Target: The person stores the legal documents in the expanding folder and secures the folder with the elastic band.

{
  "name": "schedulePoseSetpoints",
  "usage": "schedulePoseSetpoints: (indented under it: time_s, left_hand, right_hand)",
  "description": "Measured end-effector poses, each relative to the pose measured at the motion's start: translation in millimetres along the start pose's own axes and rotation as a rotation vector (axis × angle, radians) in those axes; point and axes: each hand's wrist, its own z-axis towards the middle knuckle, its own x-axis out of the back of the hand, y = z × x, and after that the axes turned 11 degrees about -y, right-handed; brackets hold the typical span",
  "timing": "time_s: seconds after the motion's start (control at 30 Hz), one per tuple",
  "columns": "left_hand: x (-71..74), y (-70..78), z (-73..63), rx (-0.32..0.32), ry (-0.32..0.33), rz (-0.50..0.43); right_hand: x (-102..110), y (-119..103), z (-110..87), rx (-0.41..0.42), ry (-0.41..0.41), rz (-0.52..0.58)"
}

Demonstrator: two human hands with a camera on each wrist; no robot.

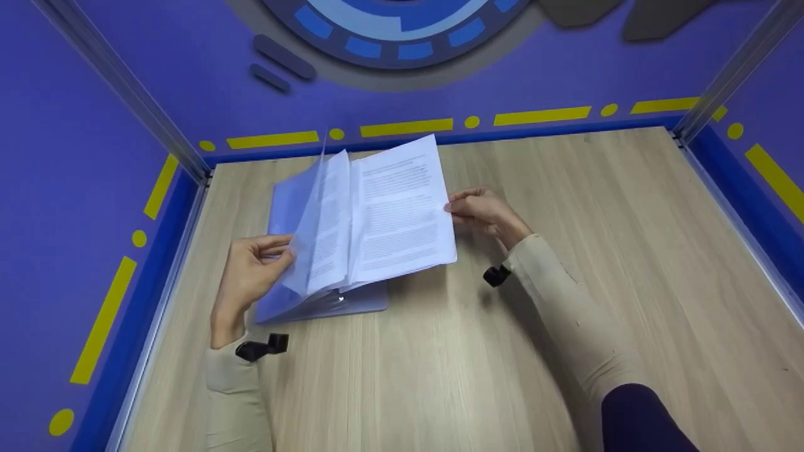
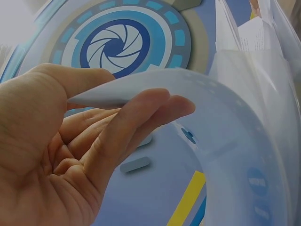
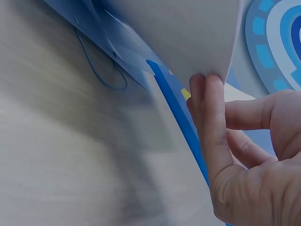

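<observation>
A translucent bluish plastic folder (image 1: 367,302) lies on the wooden table, spread open. My left hand (image 1: 248,270) pinches the edge of a clear plastic sheet (image 2: 225,103) between thumb and fingers, and the sheet bends over in the left wrist view. Raised above the folder, printed white papers (image 1: 402,210) stand partly fanned out. At their right edge, my right hand (image 1: 482,212) pinches the paper between thumb and fingers. Some printed pages (image 1: 330,232) stand close behind the plastic sheet. The inner spine of the folder is mostly hidden by the papers.
A thin elastic loop (image 3: 101,82) hangs from the folder's edge. Blue-purple panels (image 1: 502,69) with yellow marks enclose the wooden table (image 1: 597,251) at the back and sides. Small black wrist mounts (image 1: 496,276) are on both sleeves.
</observation>
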Motion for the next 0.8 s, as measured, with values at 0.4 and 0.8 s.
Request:
schedulePoseSetpoints:
  time_s: [0.4,0.8]
  left_hand:
    - [-1.4,-2.8,1.7,-0.040,0.010,-0.004]
    - [0.4,-1.9,1.2,-0.022,0.012,-0.009]
  right_hand:
    - [-15,3,6.1,0.024,0.006,-0.046]
    - [-16,12,2.9,0.044,-0.023,-0.017]
